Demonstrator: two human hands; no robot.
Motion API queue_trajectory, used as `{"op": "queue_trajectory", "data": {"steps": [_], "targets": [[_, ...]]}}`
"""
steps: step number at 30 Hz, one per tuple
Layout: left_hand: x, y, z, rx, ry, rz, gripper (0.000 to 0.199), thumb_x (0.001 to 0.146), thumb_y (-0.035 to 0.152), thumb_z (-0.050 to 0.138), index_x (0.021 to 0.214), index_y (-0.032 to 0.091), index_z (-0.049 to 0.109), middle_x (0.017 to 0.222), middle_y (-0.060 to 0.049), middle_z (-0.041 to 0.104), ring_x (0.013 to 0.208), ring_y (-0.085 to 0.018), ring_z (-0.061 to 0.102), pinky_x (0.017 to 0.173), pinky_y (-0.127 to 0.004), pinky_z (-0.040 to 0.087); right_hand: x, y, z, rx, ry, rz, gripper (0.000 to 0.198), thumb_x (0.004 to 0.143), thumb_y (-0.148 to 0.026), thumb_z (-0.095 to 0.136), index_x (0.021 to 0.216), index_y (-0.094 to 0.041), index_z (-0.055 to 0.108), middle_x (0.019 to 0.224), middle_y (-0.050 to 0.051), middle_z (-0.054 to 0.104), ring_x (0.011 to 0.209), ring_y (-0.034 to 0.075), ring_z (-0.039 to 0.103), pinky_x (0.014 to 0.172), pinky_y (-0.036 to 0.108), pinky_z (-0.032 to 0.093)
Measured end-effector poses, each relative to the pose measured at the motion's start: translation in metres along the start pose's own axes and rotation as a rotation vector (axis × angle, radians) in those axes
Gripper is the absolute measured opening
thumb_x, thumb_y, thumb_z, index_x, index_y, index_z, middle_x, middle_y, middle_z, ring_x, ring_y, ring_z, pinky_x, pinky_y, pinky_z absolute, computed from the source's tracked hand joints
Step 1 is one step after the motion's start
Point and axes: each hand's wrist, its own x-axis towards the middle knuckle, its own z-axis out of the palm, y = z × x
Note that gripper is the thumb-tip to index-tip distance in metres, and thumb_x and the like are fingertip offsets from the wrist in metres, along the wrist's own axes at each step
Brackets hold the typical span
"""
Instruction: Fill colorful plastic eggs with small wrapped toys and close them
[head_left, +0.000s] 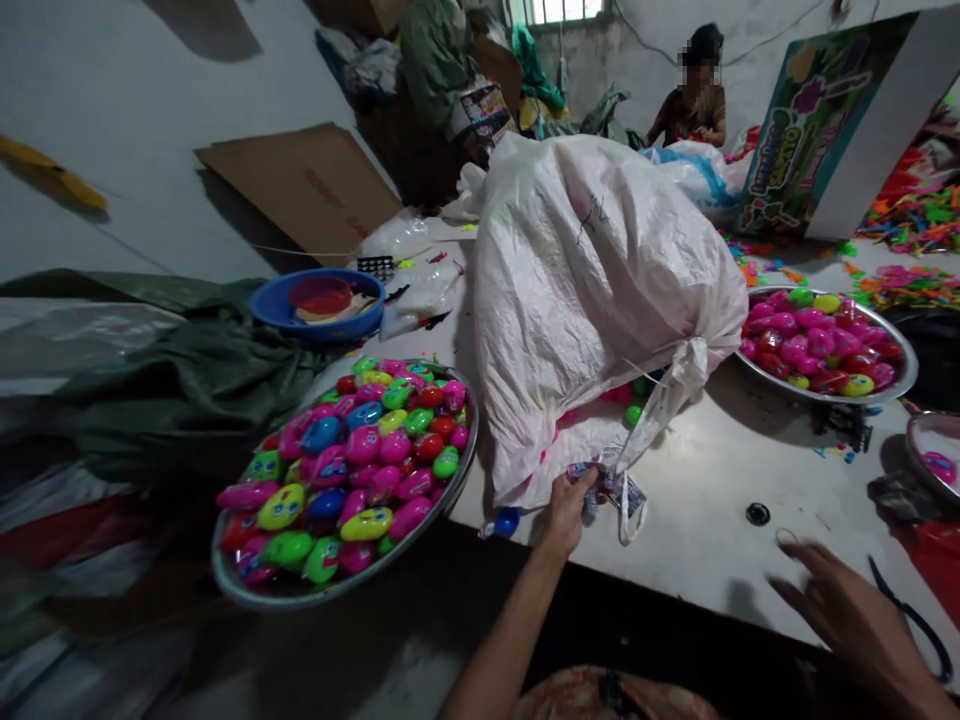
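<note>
On the left, dark green sheeting (pixel 172 370) lies heaped near a blue basin (pixel 330 328), brown cardboard (pixel 300 190) farther back. At far right stands a printed box (pixel 817 130), a person (pixel 686 120) farther back.

I see a whitish sack (pixel 592 280) marked with a black scrawl. The egg shapes (pixel 363 444) shine pink, green, yellow, red and blue; over there, the tarpaulin (pixel 187 370) is dark green, the plastic basin (pixel 315 328) bright blue, the cardboard (pixel 259 185) brown with reddish lettering.

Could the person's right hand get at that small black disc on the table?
Probably yes: the right hand is close to the black disc, and only a thin loop by its fingertips shows between them.
</note>
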Motion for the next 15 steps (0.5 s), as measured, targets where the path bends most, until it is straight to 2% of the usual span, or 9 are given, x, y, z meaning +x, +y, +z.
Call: {"op": "queue_trajectory", "data": {"steps": [1, 3, 5, 6, 8, 10, 13, 15], "targets": [[0.002, 0.000, -0.002, 0.012, 0.011, 0.023, 0.040, 0.051, 0.041, 0.076, 0.074, 0.011, 0.065, 0.063, -0.006, 0.065, 0.049, -0.014, 0.058, 0.045, -0.022, 0.039, 0.035, -0.028, 0.014, 0.050, -0.088, -0.105, 0.036, 0.075, -0.052, 0.049, 0.097, -0.025, 0.062, 0.091, 0.007, 0.065, 0.054, 0.017, 0.058, 0.054, 0.029, 0.045], [0.002, 0.000, -0.004, 0.030, 0.032, 0.058, 0.037, 0.050, 0.040, 0.076, 0.070, 0.011, 0.065, 0.057, -0.004, 0.062, 0.045, -0.013, 0.055, 0.042, -0.022, 0.036, 0.104, -0.087, 0.046, 0.041, -0.090, -0.224, 0.028, 0.082, -0.037, 0.045, 0.101, -0.022, 0.059, 0.100, 0.008, 0.061, 0.062, 0.016, 0.058, 0.061, 0.029, 0.044], [0.000, -0.001, -0.005, 0.043, 0.070, 0.086, 0.033, 0.051, 0.039, 0.076, 0.064, 0.011, 0.064, 0.049, -0.001, 0.058, 0.040, -0.010, 0.050, 0.041, -0.021, 0.033, 0.159, -0.133, 0.078, -0.057, -0.093, -0.234, 0.024, 0.082, -0.022, 0.042, 0.099, -0.018, 0.060, 0.104, 0.011, 0.059, 0.072, 0.020, 0.058, 0.066, 0.032, 0.042], [-0.001, -0.001, -0.005, 0.053, 0.095, 0.101, 0.031, 0.051, 0.039, 0.076, 0.060, 0.012, 0.062, 0.046, 0.000, 0.055, 0.038, -0.009, 0.047, 0.041, -0.021, 0.032, 0.178, -0.146, 0.092, -0.074, -0.097, -0.234, 0.023, 0.080, -0.017, 0.043, 0.095, -0.017, 0.061, 0.104, 0.012, 0.058, 0.076, 0.022, 0.057, 0.069, 0.034, 0.041], [-0.003, -0.002, -0.007, 0.079, 0.128, 0.127, 0.030, 0.052, 0.038, 0.076, 0.051, 0.012, 0.059, 0.040, 0.002, 0.049, 0.037, -0.007, 0.042, 0.041, -0.021, 0.029, 0.199, -0.155, 0.111, -0.069, -0.113, -0.231, 0.021, 0.076, -0.011, 0.045, 0.088, -0.014, 0.062, 0.102, 0.015, 0.058, 0.083, 0.025, 0.055, 0.074, 0.038, 0.039], [-0.004, -0.005, -0.009, 0.088, 0.139, 0.149, 0.034, 0.054, 0.039, 0.075, 0.045, 0.013, 0.054, 0.038, 0.003, 0.045, 0.037, -0.005, 0.039, 0.041, -0.020, 0.028, 0.205, -0.146, 0.120, -0.030, -0.108, -0.225, 0.020, 0.074, -0.010, 0.048, 0.088, -0.012, 0.062, 0.102, 0.016, 0.058, 0.087, 0.026, 0.054, 0.078, 0.040, 0.037], [-0.004, -0.009, -0.012, 0.058, 0.165, 0.132, 0.039, 0.055, 0.043, 0.074, 0.044, 0.013, 0.051, 0.040, 0.004, 0.044, 0.037, -0.004, 0.037, 0.041, -0.020, 0.026, 0.197, -0.128, 0.116, 0.020, -0.085, -0.190, 0.024, 0.075, -0.017, 0.050, 0.096, -0.012, 0.060, 0.101, 0.015, 0.058, 0.085, 0.026, 0.054, 0.075, 0.039, 0.039], [-0.004, -0.011, -0.013, 0.035, 0.198, 0.097, 0.041, 0.053, 0.046, 0.075, 0.047, 0.014, 0.051, 0.043, 0.004, 0.045, 0.037, -0.004, 0.036, 0.039, -0.020, 0.025, 0.182, -0.123, 0.108, 0.159, -0.065, -0.152, 0.031, 0.079, -0.029, 0.050, 0.105, -0.013, 0.056, 0.098, 0.012, 0.059, 0.079, 0.023, 0.055, 0.070, 0.036, 0.043]]}}
